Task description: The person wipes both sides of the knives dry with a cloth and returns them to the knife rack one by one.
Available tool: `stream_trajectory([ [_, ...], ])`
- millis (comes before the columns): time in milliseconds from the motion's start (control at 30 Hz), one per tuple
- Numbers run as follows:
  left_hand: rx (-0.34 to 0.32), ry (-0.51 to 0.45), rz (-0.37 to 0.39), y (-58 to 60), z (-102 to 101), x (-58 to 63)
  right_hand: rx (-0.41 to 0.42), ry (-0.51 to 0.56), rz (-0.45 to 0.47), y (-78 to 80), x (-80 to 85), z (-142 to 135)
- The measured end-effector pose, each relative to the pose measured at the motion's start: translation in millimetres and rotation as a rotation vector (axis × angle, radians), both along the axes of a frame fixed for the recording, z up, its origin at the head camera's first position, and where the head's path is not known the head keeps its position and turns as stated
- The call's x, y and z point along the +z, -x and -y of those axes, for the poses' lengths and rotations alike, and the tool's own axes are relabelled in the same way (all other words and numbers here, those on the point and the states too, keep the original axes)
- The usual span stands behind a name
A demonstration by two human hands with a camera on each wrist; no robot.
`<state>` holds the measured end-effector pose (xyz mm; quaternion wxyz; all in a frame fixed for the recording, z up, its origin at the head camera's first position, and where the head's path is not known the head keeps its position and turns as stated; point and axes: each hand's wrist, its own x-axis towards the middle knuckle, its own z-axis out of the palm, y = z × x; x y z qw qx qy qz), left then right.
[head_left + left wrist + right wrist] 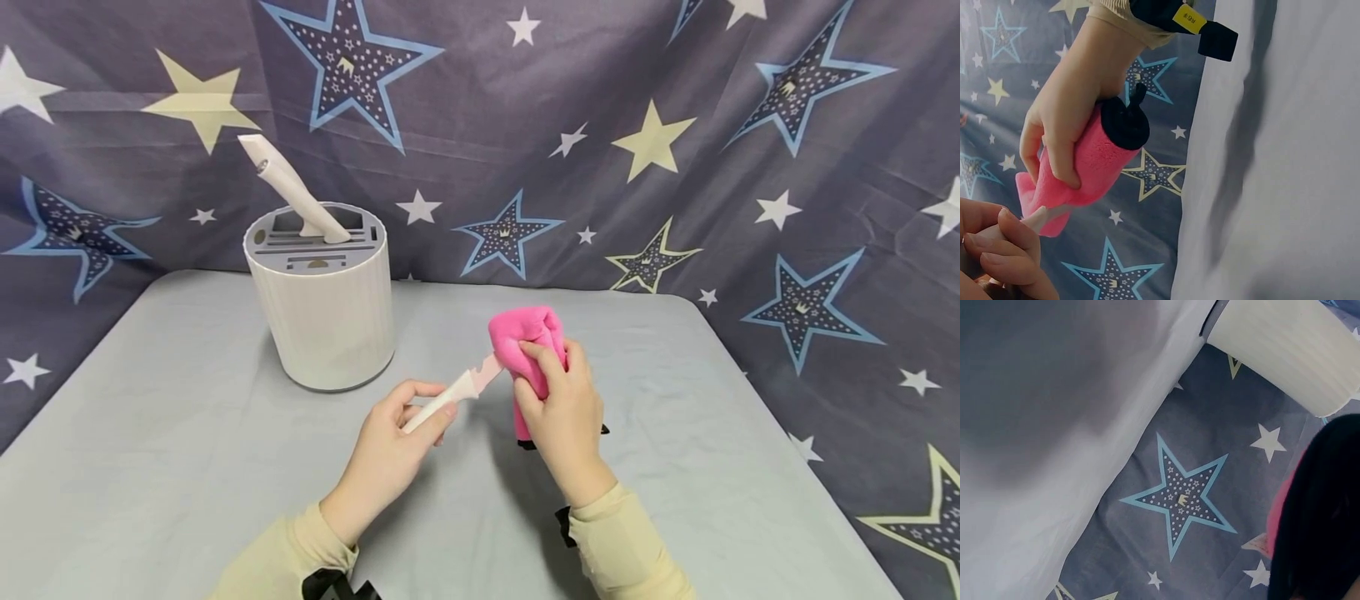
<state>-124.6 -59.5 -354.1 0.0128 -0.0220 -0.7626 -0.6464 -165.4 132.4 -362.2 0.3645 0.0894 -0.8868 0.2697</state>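
My left hand (pixel 397 442) grips the white handle of a knife (pixel 442 400) with a pale pink blade, holding it slanted up to the right over the table. In my right hand (pixel 566 408) is a bright pink plush cloth (pixel 528 325), folded over the far part of the blade and hiding the tip. The left wrist view shows the cloth (pixel 1100 162) as a thick bundle with a black end and a small black loop, gripped by the right hand (pixel 1066 119). In the right wrist view a black shape covers most of the cloth (pixel 1277 512).
A ribbed white oval knife block (pixel 322 317) with a grey slotted top stands at the back left of the grey-covered table (pixel 187 467). A white handle (pixel 296 192) leans up out of its top. Behind hangs a dark curtain (pixel 465 158) with stars.
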Motion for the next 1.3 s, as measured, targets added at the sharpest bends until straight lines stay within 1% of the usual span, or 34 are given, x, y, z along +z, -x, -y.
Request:
stream_trajectory([
  [100, -0.002, 0.0, -0.001, -0.3, 0, -0.5, -0.014, 0.01, 0.009, 2.2, 0.6, -2],
  [367, -0.015, -0.007, -0.001, -1.5, 0, -0.7, -0.054, 0.045, -0.004, 9.9, -0.1, -11],
  [500, -0.023, -0.022, -0.003, -1.6, -1, -1.1, -0.072, 0.083, 0.03, 12.1, 2.7, -15],
  [600, -0.028, -0.054, 0.006, -1.4, -1, -2.0, -0.079, 0.16, 0.08, 14.5, 6.5, -18],
  [667, -0.032, -0.085, 0.016, -1.3, -1, -2.5, -0.059, 0.261, 0.128, 16.3, 9.7, -20],
  [700, -0.032, -0.1, 0.02, -1.3, -1, -2.7, -0.03, 0.335, 0.154, 17.7, 11.0, -21],
  [800, -0.039, -0.141, 0.027, -1.6, -1, -2.8, 0.067, 0.611, 0.261, 20.5, 14.7, -25],
  [900, -0.044, -0.168, 0.026, -2.3, -1, -1.4, 0.147, 0.898, 0.382, 23.9, 16.3, -27],
  [933, -0.046, -0.174, 0.024, -2.5, -1, -0.9, 0.166, 0.978, 0.424, 24.8, 16.4, -27],
  [1000, -0.046, -0.183, 0.022, -3.0, -1, 0.3, 0.195, 1.105, 0.495, 26.9, 16.4, -28],
  [1067, -0.044, -0.192, 0.02, -3.2, -1, 1.1, 0.237, 1.201, 0.548, 28.1, 15.9, -28],
  [1133, -0.044, -0.202, 0.022, -3.5, -1, 1.7, 0.283, 1.269, 0.593, 28.0, 15.1, -28],
  [1233, -0.046, -0.219, 0.025, -4.1, -2, 3.1, 0.353, 1.327, 0.656, 25.8, 14.0, -26],
  [1300, -0.048, -0.226, 0.025, -4.3, -3, 4.1, 0.39, 1.334, 0.695, 23.7, 13.4, -24],
])
